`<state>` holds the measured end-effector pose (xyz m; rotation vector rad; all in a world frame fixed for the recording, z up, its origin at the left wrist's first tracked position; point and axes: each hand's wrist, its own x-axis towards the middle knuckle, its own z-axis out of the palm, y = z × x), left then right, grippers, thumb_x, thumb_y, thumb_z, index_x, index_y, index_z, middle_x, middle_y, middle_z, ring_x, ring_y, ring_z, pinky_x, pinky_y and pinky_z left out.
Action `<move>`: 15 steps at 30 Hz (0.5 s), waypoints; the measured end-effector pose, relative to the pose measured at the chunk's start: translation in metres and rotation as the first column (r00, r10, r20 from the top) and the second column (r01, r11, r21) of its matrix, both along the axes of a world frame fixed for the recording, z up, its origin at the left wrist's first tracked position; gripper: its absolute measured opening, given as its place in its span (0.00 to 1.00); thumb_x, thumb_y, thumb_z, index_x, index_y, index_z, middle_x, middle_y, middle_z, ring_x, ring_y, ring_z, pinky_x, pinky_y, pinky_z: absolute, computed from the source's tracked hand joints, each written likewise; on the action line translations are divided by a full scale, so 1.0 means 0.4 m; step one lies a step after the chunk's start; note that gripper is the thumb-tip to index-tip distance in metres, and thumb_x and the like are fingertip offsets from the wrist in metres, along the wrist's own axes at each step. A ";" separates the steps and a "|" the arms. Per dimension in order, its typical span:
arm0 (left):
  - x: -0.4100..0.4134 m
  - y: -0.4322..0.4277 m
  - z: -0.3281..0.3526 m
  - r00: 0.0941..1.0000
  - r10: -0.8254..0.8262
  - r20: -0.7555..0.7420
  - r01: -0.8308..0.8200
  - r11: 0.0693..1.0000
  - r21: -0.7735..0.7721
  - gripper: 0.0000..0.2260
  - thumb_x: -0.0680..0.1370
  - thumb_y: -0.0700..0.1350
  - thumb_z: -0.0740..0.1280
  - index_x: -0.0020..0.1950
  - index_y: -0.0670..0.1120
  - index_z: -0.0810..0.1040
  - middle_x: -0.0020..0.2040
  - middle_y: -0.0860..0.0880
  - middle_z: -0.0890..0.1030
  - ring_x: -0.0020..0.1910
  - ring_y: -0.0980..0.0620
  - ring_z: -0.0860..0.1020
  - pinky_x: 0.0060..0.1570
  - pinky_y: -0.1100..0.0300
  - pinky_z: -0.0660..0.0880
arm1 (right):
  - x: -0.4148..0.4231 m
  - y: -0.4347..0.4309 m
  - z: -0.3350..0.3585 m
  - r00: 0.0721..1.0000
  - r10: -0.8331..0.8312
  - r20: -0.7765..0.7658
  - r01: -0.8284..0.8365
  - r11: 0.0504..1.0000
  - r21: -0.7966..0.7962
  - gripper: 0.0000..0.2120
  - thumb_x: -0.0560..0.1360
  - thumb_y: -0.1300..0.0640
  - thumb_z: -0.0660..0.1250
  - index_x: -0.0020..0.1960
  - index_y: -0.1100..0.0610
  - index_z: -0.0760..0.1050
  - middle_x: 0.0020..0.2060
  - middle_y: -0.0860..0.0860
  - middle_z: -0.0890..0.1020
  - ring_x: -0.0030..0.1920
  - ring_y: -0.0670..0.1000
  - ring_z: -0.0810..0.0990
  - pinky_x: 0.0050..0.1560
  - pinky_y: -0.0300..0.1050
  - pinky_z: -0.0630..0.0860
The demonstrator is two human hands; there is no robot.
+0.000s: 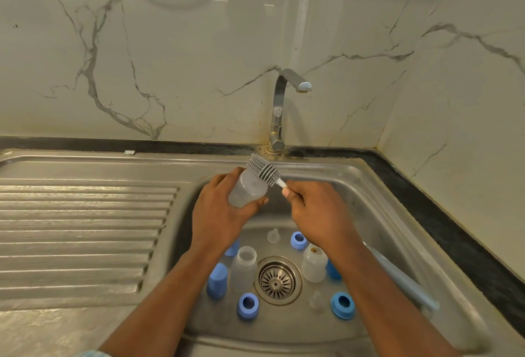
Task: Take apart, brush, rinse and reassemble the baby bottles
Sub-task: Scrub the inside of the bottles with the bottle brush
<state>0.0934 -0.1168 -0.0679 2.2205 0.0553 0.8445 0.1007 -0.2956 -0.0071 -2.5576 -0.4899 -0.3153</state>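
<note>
My left hand (218,209) grips a clear baby bottle body (247,189) above the sink, tilted with its base pointing up and away. My right hand (318,211) holds the white handle of a grey silicone bottle brush (262,169), whose bristled head lies against the bottle's base. In the basin stand two more clear bottles (245,267) (314,264). Around them lie blue collar rings (247,304) (343,304) (299,239), a blue cap (217,280) and clear teats (273,235) (316,300).
The steel sink (377,203) has a drain strainer (277,280) at its middle and a ribbed drainboard (82,226) on the left. A tap (279,106) stands behind, with no water running. A light blue long handle (403,277) leans along the basin's right wall.
</note>
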 end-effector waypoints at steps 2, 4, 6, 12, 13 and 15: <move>0.002 0.007 0.002 1.000 0.016 0.009 -0.015 0.999 -0.029 0.29 0.68 0.57 0.78 0.67 0.53 0.76 0.58 0.52 0.79 0.54 0.52 0.76 0.51 0.57 0.74 | -0.002 -0.004 0.001 0.999 0.047 -0.004 -0.047 0.999 0.022 0.16 0.82 0.50 0.60 0.35 0.47 0.69 0.26 0.46 0.69 0.28 0.45 0.66 0.33 0.46 0.66; 0.005 0.023 0.003 0.998 0.057 -0.006 -0.058 0.992 -0.109 0.26 0.70 0.56 0.77 0.66 0.54 0.77 0.56 0.53 0.80 0.53 0.53 0.77 0.47 0.63 0.72 | -0.012 -0.004 0.002 0.988 0.146 -0.051 -0.145 0.989 0.028 0.11 0.82 0.51 0.61 0.42 0.48 0.76 0.25 0.46 0.70 0.27 0.46 0.67 0.32 0.45 0.66; 0.009 0.039 0.001 0.995 0.093 -0.018 -0.095 0.981 -0.169 0.25 0.70 0.55 0.76 0.66 0.54 0.77 0.56 0.54 0.81 0.53 0.54 0.78 0.44 0.66 0.69 | -0.019 -0.001 0.000 0.975 0.207 -0.077 -0.205 0.978 0.025 0.09 0.81 0.51 0.61 0.49 0.50 0.80 0.25 0.46 0.70 0.27 0.46 0.68 0.32 0.45 0.66; -0.002 0.001 0.012 0.999 0.029 0.040 -0.023 0.987 -0.158 0.23 0.70 0.61 0.75 0.62 0.58 0.78 0.53 0.58 0.81 0.51 0.58 0.78 0.51 0.55 0.77 | 0.007 -0.015 -0.005 0.999 0.052 0.001 -0.052 0.999 0.012 0.11 0.81 0.50 0.61 0.41 0.49 0.74 0.26 0.47 0.71 0.29 0.47 0.69 0.34 0.46 0.67; -0.001 0.002 0.012 0.999 0.026 0.045 -0.018 0.987 -0.160 0.23 0.70 0.61 0.75 0.63 0.58 0.77 0.53 0.58 0.82 0.51 0.58 0.78 0.51 0.55 0.78 | 0.004 -0.013 -0.005 0.998 0.055 0.007 -0.055 0.998 0.014 0.12 0.81 0.50 0.60 0.40 0.48 0.72 0.26 0.47 0.71 0.29 0.47 0.68 0.34 0.47 0.67; 0.001 0.008 0.010 0.998 0.025 0.052 -0.016 0.986 -0.168 0.22 0.71 0.61 0.75 0.62 0.57 0.78 0.52 0.59 0.82 0.51 0.59 0.79 0.49 0.58 0.77 | -0.001 -0.004 -0.003 0.998 0.063 0.018 -0.063 0.998 0.023 0.12 0.82 0.50 0.60 0.40 0.48 0.72 0.26 0.47 0.70 0.29 0.47 0.67 0.33 0.47 0.67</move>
